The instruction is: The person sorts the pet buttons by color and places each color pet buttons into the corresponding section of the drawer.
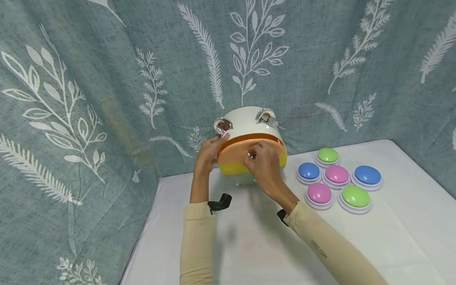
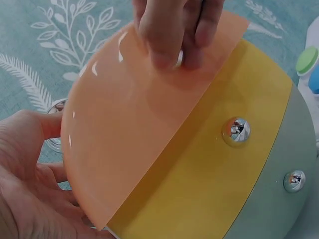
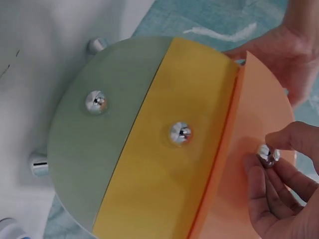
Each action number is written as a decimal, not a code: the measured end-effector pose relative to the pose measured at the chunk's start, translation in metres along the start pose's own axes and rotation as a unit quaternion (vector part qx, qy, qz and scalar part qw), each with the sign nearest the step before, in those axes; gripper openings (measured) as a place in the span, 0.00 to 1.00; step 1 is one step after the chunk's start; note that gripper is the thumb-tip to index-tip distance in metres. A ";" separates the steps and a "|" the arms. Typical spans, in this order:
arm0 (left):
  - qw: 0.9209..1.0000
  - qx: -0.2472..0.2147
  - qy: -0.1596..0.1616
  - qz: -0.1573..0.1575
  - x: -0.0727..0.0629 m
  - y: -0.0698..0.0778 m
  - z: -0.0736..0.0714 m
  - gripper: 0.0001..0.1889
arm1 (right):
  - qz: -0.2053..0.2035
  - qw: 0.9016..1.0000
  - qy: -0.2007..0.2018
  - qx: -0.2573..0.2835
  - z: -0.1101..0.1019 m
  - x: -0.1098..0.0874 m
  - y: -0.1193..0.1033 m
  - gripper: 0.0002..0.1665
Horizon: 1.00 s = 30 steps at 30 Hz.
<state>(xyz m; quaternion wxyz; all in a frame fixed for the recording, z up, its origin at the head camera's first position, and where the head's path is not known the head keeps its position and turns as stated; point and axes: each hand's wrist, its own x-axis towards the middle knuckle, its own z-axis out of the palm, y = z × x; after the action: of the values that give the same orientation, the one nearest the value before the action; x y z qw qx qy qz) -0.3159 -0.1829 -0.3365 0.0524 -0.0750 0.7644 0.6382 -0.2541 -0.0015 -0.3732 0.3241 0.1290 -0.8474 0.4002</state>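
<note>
A round drawer cabinet with a white body stands at the back of the table. Its front has an orange drawer, a yellow drawer and a green drawer. The orange drawer sits proud of the yellow one. My right hand pinches the orange drawer's silver knob between thumb and fingers. With my left hand I hold the cabinet's left side, close to a silver ring; some of those fingers are hidden behind it. A silver knob shows on the yellow drawer.
Right of the cabinet, several round push buttons lie grouped, among them a blue button, a pink button and a green button. A patterned curtain hangs behind the white table. Silver feet project under the cabinet.
</note>
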 end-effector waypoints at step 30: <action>1.000 0.012 -0.005 0.007 0.001 -0.006 -0.001 0.40 | -0.019 0.999 -0.012 0.030 -0.045 -0.039 -0.016 0.11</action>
<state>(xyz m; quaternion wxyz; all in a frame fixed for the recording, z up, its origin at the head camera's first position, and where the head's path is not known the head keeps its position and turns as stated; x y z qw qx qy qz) -0.3158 -0.1851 -0.3421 0.0524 -0.0662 0.7723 0.6297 -0.1970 0.0211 -0.3684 0.3178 0.1595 -0.8362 0.4175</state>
